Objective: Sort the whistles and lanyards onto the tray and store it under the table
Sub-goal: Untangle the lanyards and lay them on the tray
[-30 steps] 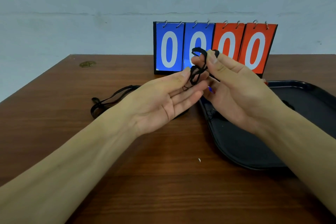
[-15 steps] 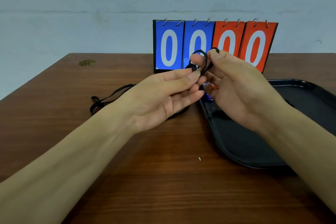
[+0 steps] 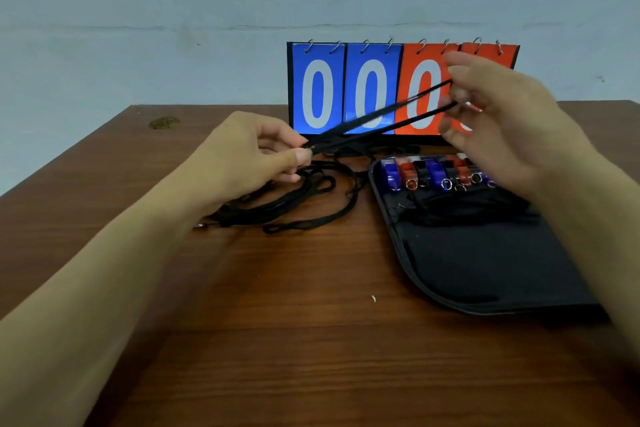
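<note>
A: Worktop [image 3: 277, 340], tray [image 3: 485, 274] right, whistles [image 3: 433, 173] lined at its far edge. Your hands?

B: Left hand [image 3: 249, 156] pinches the lanyard [image 3: 388, 114]; right hand [image 3: 502, 121] hooks its loop, blurred. Keep it taut, fold evenly, then lay it beside the whistles.

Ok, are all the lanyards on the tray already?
No, a pile of lanyards lies on the table left of the tray.
</note>
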A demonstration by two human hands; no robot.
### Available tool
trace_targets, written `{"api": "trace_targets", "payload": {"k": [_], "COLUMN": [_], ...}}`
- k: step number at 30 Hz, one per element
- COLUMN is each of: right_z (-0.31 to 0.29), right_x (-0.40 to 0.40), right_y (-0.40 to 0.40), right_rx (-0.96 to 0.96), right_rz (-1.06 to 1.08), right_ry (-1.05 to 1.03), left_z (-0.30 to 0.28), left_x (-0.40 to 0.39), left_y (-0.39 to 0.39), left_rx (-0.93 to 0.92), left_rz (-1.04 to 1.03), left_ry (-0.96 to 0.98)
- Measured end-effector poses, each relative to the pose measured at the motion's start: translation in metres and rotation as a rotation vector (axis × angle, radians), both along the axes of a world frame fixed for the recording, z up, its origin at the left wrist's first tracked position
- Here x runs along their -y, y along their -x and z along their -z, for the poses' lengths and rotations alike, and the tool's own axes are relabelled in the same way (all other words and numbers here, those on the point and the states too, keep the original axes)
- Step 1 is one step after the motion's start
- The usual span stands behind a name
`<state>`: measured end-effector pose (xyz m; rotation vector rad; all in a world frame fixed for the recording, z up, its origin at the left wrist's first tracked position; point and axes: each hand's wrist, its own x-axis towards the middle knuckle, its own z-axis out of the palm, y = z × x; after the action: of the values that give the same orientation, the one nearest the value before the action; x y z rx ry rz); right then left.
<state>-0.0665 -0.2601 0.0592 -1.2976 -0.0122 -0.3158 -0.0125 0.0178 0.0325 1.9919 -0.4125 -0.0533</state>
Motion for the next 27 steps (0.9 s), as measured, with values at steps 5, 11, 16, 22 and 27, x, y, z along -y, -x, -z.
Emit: {"api": "trace_targets", "payload": {"k": [5, 11, 16, 22, 27], "right_z": [0.013, 0.003, -0.004, -0.006, -0.002], "right_x": [0.013, 0.031, 0.068, 0.107, 0.122], "right_y": [-0.004, 0.001, 0.005, 0.011, 0.006], "right_rx": [0.11, 0.082, -0.124, -0.423, -0.718], "right_rz": [0.238, 0.204, 0.015, -0.06, -0.127], "right_ry": [0.745, 1.132, 1.171, 1.26, 1.433], "left_z": [0.004, 0.004, 0.014, 0.028, 0.044], "left_x": [0.0, 0.003, 0.022, 0.066, 0.086], "left_y": [-0.001, 0.001, 0.011, 0.027, 0.034], "left_rx": [0.07, 0.102, 0.14, 0.288, 0.385], "left_rz": [0.0, 0.001, 0.105, 0.152, 0.197], "left_ry": [-0.104, -0.105, -0.119, -0.261, -0.326]}}
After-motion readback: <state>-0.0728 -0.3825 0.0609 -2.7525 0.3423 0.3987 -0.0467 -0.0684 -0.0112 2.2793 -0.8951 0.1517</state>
